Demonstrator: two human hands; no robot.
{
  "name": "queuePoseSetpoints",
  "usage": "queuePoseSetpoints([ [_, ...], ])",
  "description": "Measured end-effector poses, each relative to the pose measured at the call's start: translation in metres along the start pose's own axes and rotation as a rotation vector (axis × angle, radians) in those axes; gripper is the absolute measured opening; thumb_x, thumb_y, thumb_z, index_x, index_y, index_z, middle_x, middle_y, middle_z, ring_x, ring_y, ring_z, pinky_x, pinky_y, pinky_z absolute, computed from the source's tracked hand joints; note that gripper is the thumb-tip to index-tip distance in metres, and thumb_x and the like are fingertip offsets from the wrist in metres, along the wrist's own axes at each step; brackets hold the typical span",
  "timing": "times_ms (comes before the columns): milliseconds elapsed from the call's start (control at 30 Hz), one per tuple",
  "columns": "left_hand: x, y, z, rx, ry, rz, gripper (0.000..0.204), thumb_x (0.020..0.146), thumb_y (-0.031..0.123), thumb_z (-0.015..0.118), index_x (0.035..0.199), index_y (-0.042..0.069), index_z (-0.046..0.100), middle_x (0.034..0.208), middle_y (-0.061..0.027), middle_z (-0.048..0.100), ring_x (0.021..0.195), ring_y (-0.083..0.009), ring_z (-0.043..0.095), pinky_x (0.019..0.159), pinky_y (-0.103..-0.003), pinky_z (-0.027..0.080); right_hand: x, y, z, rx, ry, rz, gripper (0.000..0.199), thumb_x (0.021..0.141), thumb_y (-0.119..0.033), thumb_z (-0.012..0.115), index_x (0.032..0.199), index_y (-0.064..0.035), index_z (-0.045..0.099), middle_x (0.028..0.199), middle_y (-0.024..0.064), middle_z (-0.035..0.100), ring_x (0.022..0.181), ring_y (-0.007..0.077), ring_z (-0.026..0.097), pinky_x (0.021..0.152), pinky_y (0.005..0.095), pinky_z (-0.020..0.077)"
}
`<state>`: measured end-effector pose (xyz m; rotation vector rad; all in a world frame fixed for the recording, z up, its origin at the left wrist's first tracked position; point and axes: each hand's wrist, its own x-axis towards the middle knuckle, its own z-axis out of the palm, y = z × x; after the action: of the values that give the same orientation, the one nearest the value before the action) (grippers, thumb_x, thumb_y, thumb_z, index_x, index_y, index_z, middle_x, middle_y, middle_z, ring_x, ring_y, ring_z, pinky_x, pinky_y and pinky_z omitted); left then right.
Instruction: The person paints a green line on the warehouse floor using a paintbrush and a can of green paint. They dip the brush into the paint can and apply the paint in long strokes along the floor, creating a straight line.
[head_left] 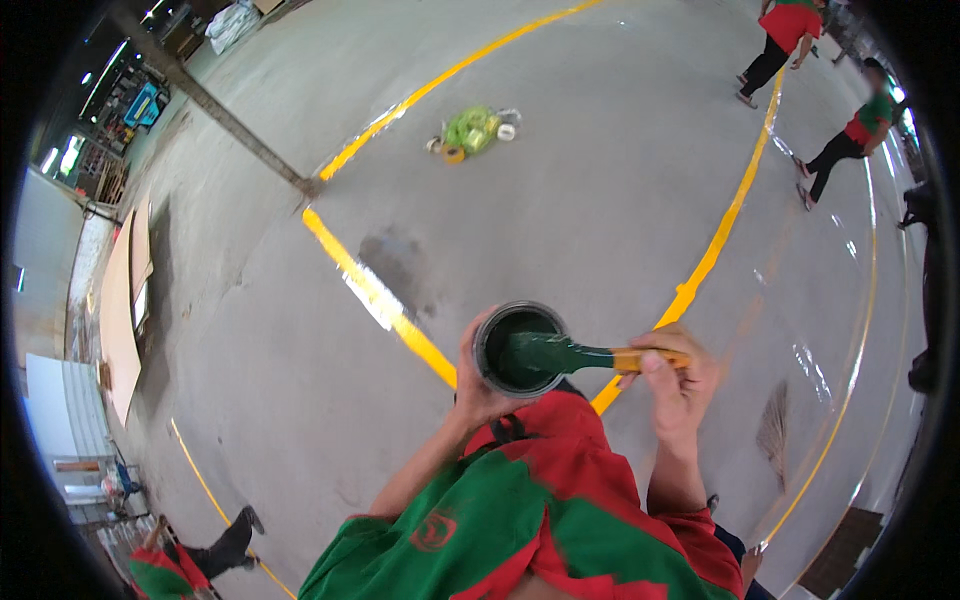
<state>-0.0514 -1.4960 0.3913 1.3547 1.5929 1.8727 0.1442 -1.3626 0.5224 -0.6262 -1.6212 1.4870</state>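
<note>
Seen from the head camera, a person's left hand wraps around an open can in front of the body, while the right hand grips the yellowish handle of a brush, its bristles coated in dark green paint over the can's mouth. Yellow lines already mark the grey floor; no dark green stroke is visible there, suggesting the brush is loaded but its paint remains to be applied.

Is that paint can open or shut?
Open. No lid covers the paint can; dark green paint shows inside, and the paintbrush reaches over its rim.
</note>
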Motion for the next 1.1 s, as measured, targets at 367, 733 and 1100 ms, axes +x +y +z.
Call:
queuePoseSetpoints([
  [367, 0.303, -0.163, -0.005, 0.372, 0.1, 0.016, 0.116, 0.052, 0.024, 0.1, 0.143, 0.002, 0.032, 0.132, -0.0141, 0.054, 0.123, -0.0274, 0.057, 0.107, -0.042, 0.044, 0.343, 0.096, 0.034, -0.057, -0.101, -0.08, 0.014, 0.095, -0.004, 0.064, 0.102, 0.0064, 0.07, 0.09, 0.0142, 0.067, 0.065, 0.0157, 0.069, 0.056, 0.025, 0.0536],
  [733, 0.562, -0.304, -0.068, 0.21, 0.077, -0.046, 0.126, 0.053, 0.025, 0.102, 0.15, 0.004, 0.025, 0.144, -0.0177, 0.046, 0.133, -0.0296, 0.051, 0.113, -0.044, 0.042, 0.634, 0.171, 0.097, -0.147, -0.085, -0.054, 0.014, 0.09, -0.003, 0.068, 0.102, 0.0045, 0.071, 0.088, 0.0159, 0.069, 0.062, 0.0174, 0.068, 0.058, 0.0275, 0.0526],
  [1100, 0.772, -0.457, -0.036, 0.126, 0.199, -0.586, 0.119, 0.057, 0.028, 0.101, 0.151, 0.001, 0.032, 0.142, -0.0159, 0.052, 0.129, -0.0262, 0.054, 0.111, -0.043, 0.046, 0.918, 0.271, 0.061, -0.103, -0.125, -0.149, 0.019, 0.086, -0.003, 0.073, 0.105, 0.0004, 0.072, 0.094, 0.0127, 0.071, 0.071, 0.019, 0.069, 0.062, 0.0282, 0.0547],
])
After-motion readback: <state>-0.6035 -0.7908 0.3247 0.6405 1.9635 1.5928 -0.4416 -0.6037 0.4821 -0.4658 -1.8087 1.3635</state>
